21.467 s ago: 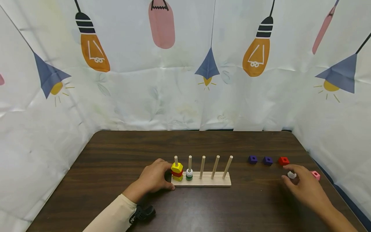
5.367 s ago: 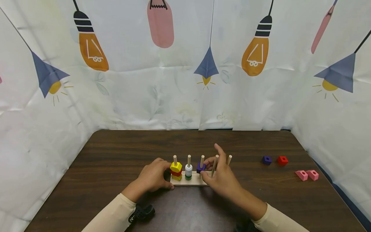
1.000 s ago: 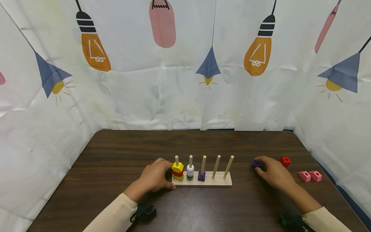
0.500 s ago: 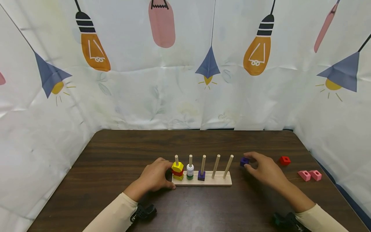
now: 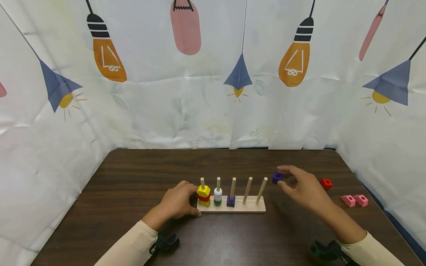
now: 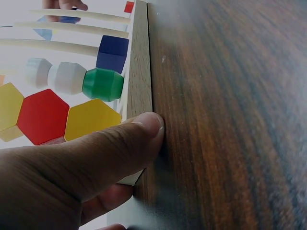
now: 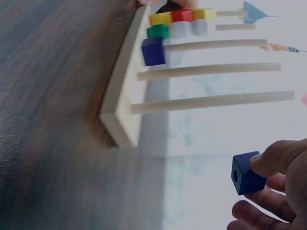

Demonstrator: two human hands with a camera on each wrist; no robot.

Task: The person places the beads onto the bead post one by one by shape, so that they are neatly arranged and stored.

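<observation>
My left hand (image 5: 178,201) grips the left end of a wooden peg board (image 5: 247,208), its thumb along the front edge. The leftmost peg carries a yellow, a red and another yellow hexagonal bead (image 5: 203,191). On the second peg, white beads (image 5: 217,194) sit above a green bead (image 6: 103,84). A dark blue cube bead (image 5: 231,201) lies at the bottom of the third peg. The two pegs at the right are bare. My right hand (image 5: 307,188) pinches a second dark blue cube bead (image 7: 248,173) between thumb and fingers, raised off the table right of the board.
A red cube bead (image 5: 326,184) lies on the brown table (image 5: 149,166) to the right of my right hand. Nearer the right edge are two pink slanted beads (image 5: 348,201). A white printed curtain (image 5: 206,111) hangs behind the table.
Over the last second my right hand has lifted the second blue cube and carried it left toward the board. Earlier, the first blue cube went down the third peg. My left hand stays put.
</observation>
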